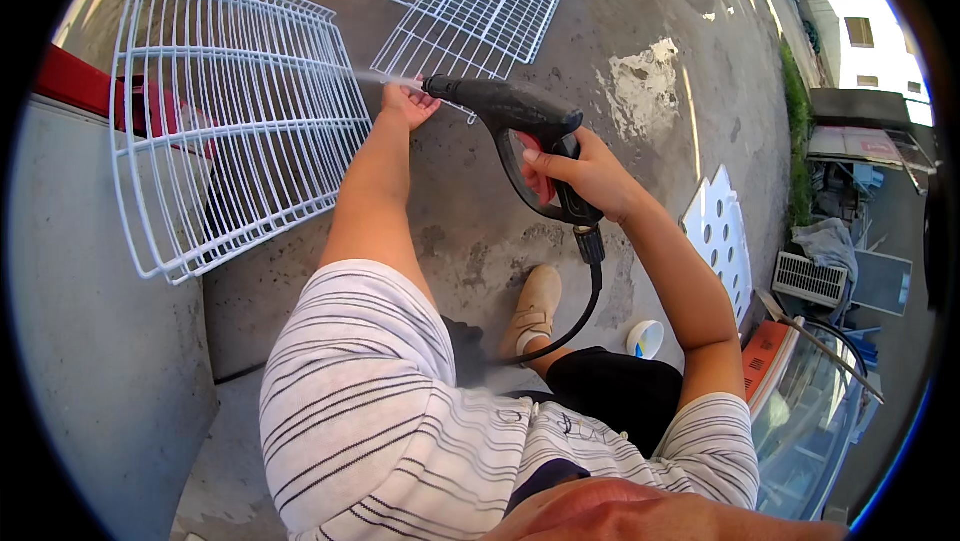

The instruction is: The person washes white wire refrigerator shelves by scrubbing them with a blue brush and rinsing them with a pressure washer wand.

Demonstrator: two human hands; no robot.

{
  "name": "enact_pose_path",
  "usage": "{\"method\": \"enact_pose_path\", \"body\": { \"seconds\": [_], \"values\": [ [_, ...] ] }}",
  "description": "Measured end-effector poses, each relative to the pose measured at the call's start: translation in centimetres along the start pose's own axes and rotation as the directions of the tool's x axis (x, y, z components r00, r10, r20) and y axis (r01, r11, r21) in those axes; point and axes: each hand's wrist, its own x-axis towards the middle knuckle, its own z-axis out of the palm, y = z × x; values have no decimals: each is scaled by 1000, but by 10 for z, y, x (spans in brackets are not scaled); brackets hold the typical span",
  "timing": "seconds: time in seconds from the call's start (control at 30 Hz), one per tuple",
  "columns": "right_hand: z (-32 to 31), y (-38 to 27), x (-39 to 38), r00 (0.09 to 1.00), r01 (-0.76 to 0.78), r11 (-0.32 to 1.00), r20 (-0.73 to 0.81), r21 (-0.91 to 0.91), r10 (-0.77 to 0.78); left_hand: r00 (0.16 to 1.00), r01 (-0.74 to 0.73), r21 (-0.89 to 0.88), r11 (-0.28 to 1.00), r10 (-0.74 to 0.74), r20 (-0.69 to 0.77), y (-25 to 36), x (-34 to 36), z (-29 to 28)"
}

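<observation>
My right hand (590, 176) is wrapped round the grip of a black pressure washer gun (510, 106) with a red trigger. The gun points left, and a thin white water jet (385, 77) leaves its nozzle toward the white wire racks (240, 131) at the left. These racks stand tilted, one close behind another. Just below the nozzle, my left hand (408, 106) is stretched out with its fingers apart; I see nothing in it, though the nozzle partly covers it. Beyond lie more white wire racks (485, 1), overlapping on the wet ground.
A black hose (580, 326) curves down from the gun. Near my shoe stands a small white tub (646, 339). At the right are a white perforated panel (720, 241), a glass-sided case (810, 421) and piled items. A grey cabinet (110, 291) and a red bar (75, 86) border the left.
</observation>
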Motion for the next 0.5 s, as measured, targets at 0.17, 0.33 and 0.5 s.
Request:
{"method": "enact_pose_path", "body": {
  "seconds": [0.17, 0.33, 0.5],
  "values": [
    [-4, 15, 2, 1000, -2, 1000, 19, 16, 1, 998, -31, 11, 999, 31, 52, 8, 6, -12],
    [-15, 29, 3, 996, 15, 995, -88, 95, -6, 996, -41, 72, 997, 35, 80, 0, 7, -6],
    [-11, 27, 2, 999, 38, 996, 0, 84, -38, 999, -38, 61, 997, 37, 28, 6, 25, -11]
  ]
}}
